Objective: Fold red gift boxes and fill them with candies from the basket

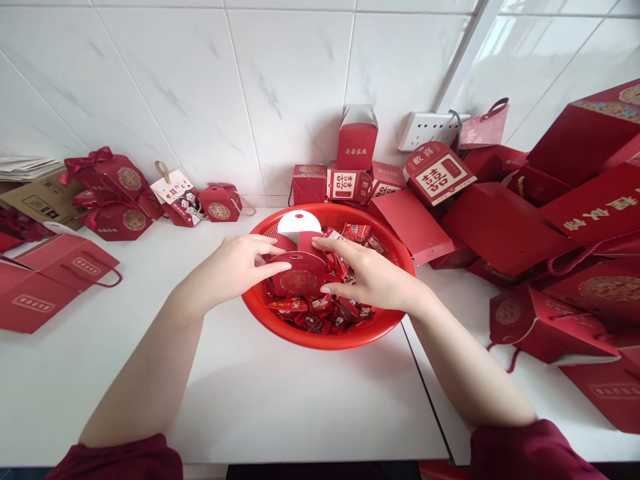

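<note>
A small red candy box (300, 281) with a gold round print stands over wrapped sweets (320, 305) in a red plastic basket (330, 342). Its rounded front and back flaps stand up, and the white inner face of the back one shows. My left hand (235, 270) grips the box from the left, thumb against the front flap and fingers at the side. On the right, my right hand (367, 270) holds it with the fingertips at the top side flap and the thumb by the front edge. The box's bottom is hidden from me.
Small red gift boxes (357, 139) stand along the tiled wall behind the basket. A large pile of red boxes (505, 227) fills the right side. More boxes (120, 193) and a red box with a cord handle (55, 280) are on the left. A power strip (430, 131) lies against the wall.
</note>
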`<state>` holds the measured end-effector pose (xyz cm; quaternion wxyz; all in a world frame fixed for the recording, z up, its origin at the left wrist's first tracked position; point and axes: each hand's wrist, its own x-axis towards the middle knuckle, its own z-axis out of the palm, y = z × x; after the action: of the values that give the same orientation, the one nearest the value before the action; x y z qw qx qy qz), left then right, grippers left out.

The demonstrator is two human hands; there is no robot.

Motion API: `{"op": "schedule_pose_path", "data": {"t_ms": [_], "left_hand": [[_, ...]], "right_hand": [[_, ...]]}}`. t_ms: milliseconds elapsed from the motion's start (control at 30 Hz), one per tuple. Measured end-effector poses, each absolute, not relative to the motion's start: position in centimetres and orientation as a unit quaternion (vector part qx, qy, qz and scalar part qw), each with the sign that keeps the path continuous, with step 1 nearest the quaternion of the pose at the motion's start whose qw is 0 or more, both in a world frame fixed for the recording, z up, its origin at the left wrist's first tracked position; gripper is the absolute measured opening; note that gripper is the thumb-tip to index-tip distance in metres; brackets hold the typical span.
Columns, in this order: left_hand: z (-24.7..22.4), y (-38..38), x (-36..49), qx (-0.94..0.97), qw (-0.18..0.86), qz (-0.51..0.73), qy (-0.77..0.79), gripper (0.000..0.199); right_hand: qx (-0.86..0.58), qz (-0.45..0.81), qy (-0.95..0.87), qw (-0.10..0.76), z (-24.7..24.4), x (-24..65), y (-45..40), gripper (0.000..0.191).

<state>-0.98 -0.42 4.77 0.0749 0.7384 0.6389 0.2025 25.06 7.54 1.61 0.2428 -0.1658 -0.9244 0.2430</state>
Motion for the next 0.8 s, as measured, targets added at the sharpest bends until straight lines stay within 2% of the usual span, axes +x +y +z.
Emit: {"op": "schedule_pose_path", "data": {"t_ms": [100,133,200,333,500,633,733,800], "left_hand": [[5.0,-0.6,-0.2,0.741,0.056,0.228,0.63,0.034],[5.1,-0.6,0.0,0.739,0.056,0.236,0.629,0.034],[5.1,-0.6,0.3,0.741,0.057,0.239,0.625,0.036],[5.0,-0.5,0.5,0.751,0.071,0.214,0.62,0.038],[4.7,-0.3,0.1,0.76,0.108,0.179,0.615,0.042],[4.1,0.0,-0.1,0.727,0.116,0.216,0.641,0.032],[3.4,0.6,-0.7,0.685,0.095,0.264,0.673,0.065],[3.2,1.1,-1.1,0.68,0.12,0.279,0.667,0.079]], "right_hand": [[-0.173,0.22,-0.93,0.236,1.6,24.5,7.1,0.035],[-0.183,0.219,-0.93,0.232,1.5,24.3,7.0,0.031],[-0.21,0.239,-0.921,0.226,1.4,24.1,6.7,0.033],[-0.212,0.265,-0.904,0.259,0.8,23.9,6.4,0.051],[-0.2,0.147,-0.931,0.266,0.2,23.9,6.7,0.046],[-0.192,0.105,-0.944,0.247,-0.2,23.9,7.1,0.041],[-0.179,0.096,-0.95,0.239,-0.2,23.9,7.3,0.039],[-0.178,0.096,-0.95,0.237,-0.1,24.0,7.3,0.04]]}}
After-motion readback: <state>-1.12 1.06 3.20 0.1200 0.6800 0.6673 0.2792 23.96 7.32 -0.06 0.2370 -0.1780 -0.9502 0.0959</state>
